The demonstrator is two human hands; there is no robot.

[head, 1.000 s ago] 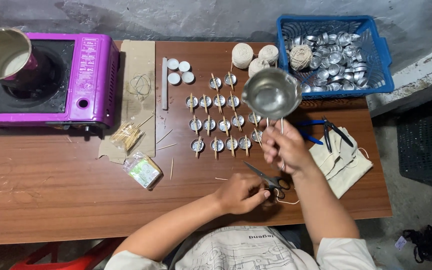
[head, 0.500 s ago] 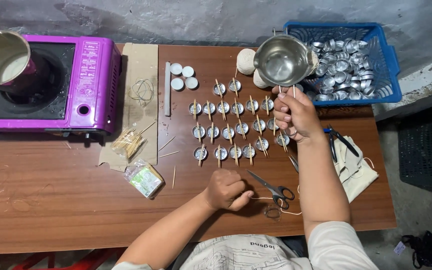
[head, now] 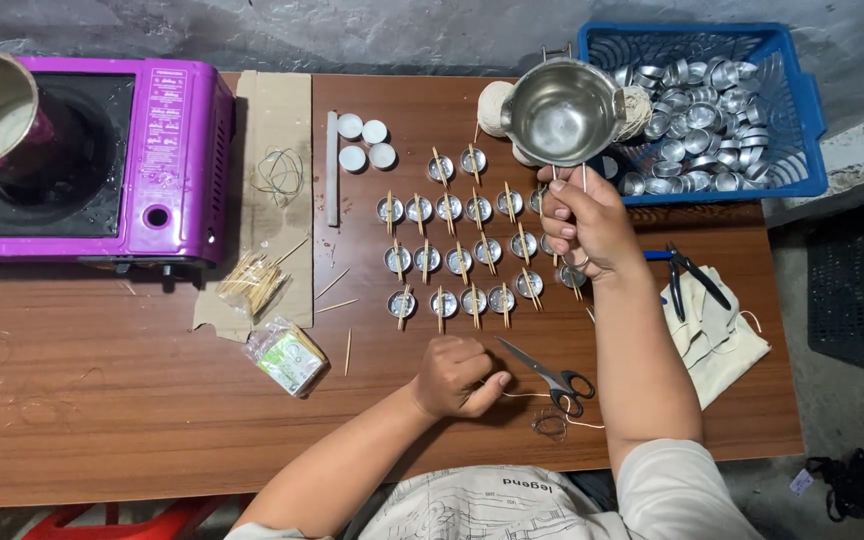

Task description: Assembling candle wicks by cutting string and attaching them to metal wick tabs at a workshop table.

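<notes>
Raised since a moment ago, the small steel pot (head: 563,112) now hangs over the worktop's (head: 102,400) far edge, its handle clamped in the right hand (head: 584,220); the left hand (head: 460,375) rests fisted beside the scissors (head: 548,375). Keeping the pot level above the wick-fitted tin cups (head: 462,255) looks wise.

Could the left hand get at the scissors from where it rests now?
Probably yes. The left hand rests as a loose fist on the table just beside the scissors, with only bare tabletop and thin string between them.
</notes>
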